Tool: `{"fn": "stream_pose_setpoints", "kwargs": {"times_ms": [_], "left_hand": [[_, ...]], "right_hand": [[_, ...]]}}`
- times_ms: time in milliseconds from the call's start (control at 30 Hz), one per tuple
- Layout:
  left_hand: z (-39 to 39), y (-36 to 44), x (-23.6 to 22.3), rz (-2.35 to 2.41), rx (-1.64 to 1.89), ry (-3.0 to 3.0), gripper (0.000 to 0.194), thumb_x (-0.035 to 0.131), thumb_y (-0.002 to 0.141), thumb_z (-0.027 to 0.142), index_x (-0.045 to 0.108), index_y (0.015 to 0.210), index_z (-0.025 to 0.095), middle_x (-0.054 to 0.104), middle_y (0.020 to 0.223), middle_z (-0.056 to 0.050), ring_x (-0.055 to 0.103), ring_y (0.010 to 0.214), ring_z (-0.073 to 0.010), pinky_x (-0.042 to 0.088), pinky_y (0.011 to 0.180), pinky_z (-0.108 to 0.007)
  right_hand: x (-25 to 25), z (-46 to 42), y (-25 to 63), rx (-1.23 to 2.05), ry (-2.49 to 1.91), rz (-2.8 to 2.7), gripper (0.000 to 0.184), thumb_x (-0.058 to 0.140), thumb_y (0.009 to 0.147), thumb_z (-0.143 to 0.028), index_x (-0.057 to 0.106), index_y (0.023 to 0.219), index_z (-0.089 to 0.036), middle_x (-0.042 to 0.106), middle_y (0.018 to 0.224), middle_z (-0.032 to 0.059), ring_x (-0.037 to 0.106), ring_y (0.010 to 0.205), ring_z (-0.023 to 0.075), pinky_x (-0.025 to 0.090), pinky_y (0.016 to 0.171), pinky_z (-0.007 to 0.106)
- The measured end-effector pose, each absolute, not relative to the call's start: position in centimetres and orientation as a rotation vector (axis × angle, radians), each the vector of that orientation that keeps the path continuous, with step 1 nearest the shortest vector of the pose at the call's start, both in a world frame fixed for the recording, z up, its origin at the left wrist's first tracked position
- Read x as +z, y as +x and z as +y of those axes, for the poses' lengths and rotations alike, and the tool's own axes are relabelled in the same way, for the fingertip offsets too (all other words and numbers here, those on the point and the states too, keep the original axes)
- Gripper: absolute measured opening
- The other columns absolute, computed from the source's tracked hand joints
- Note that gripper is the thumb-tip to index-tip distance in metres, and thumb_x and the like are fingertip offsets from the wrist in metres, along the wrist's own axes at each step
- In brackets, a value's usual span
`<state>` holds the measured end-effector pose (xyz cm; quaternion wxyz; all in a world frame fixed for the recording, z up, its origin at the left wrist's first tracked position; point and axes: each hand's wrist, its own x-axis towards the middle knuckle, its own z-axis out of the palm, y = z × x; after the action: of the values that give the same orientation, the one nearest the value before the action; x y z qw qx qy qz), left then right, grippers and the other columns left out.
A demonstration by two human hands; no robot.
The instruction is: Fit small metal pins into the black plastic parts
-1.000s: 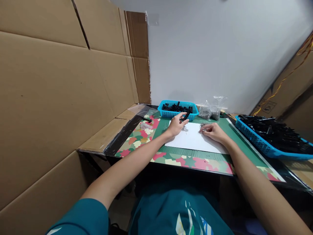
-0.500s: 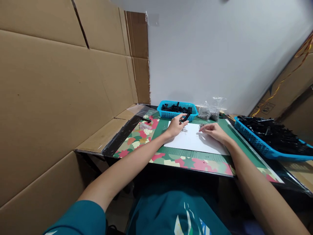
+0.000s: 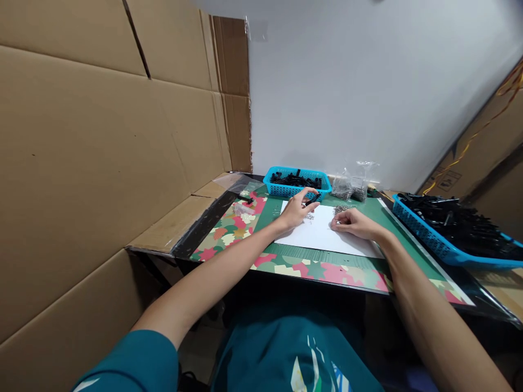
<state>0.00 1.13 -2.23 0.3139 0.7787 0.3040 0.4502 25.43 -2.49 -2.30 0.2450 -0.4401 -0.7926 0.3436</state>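
My left hand [image 3: 297, 209] rests at the far left edge of a white sheet of paper [image 3: 322, 239] and grips a small black plastic part [image 3: 314, 200] between thumb and fingers. My right hand [image 3: 354, 223] lies on the paper to the right, fingers curled and pinched together over a scatter of tiny metal pieces [image 3: 341, 209]; what it holds is too small to see. Another small heap of metal pieces [image 3: 309, 216] lies by my left hand.
A small blue basket [image 3: 281, 189] of black parts stands behind the paper. Clear plastic bags [image 3: 354, 182] lie to its right. A larger blue basket [image 3: 437, 242] of black parts is at the right. Cardboard walls [image 3: 102, 136] close the left side. A green mat [image 3: 368, 267] covers the table.
My right hand has curled its fingers and drawn slightly left on the paper. My left hand has shifted a little with the black part still in it.
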Motion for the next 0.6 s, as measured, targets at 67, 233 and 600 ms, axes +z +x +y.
{"fn": "stream_pose_setpoints", "kwargs": {"times_ms": [67, 233, 600], "left_hand": [[1.1, -0.1, -2.2, 0.812, 1.17, 2.075, 0.032, 0.063, 0.099, 0.04, 0.065, 0.126, 0.024, 0.065, 0.077, 0.001, 0.06, 0.067, -0.014, 0.05, 0.064, -0.027], [1.3, 0.1, -2.1, 0.807, 1.053, 2.105, 0.028, 0.055, 0.1, 0.034, 0.078, 0.106, 0.019, 0.072, 0.087, -0.005, 0.058, 0.069, -0.0152, 0.047, 0.064, -0.028], [-0.4, 2.3, -1.3, 0.638, 1.124, 1.936, 0.037, 0.074, 0.09, 0.048, 0.08, 0.1, 0.013, 0.078, 0.099, -0.01, 0.068, 0.085, -0.0189, 0.053, 0.075, -0.029]], "right_hand": [[-2.1, -2.7, 25.3, 0.981, -1.174, -2.168, 0.047, 0.075, 0.083, -0.062, 0.073, 0.083, -0.014, 0.058, 0.07, 0.0011, 0.044, 0.065, 0.0129, 0.031, 0.059, 0.027], [-1.9, -3.3, 24.4, 1.102, -1.114, -1.815, 0.05, 0.071, 0.086, -0.069, 0.058, 0.092, -0.021, 0.038, 0.06, -0.0084, 0.029, 0.055, 0.0098, 0.023, 0.052, 0.025], [-1.1, -3.8, 21.0, 1.234, -0.852, -1.507, 0.05, 0.081, 0.082, -0.065, 0.053, 0.094, -0.026, 0.025, 0.058, -0.0118, 0.016, 0.05, 0.0079, 0.012, 0.048, 0.025]]}}
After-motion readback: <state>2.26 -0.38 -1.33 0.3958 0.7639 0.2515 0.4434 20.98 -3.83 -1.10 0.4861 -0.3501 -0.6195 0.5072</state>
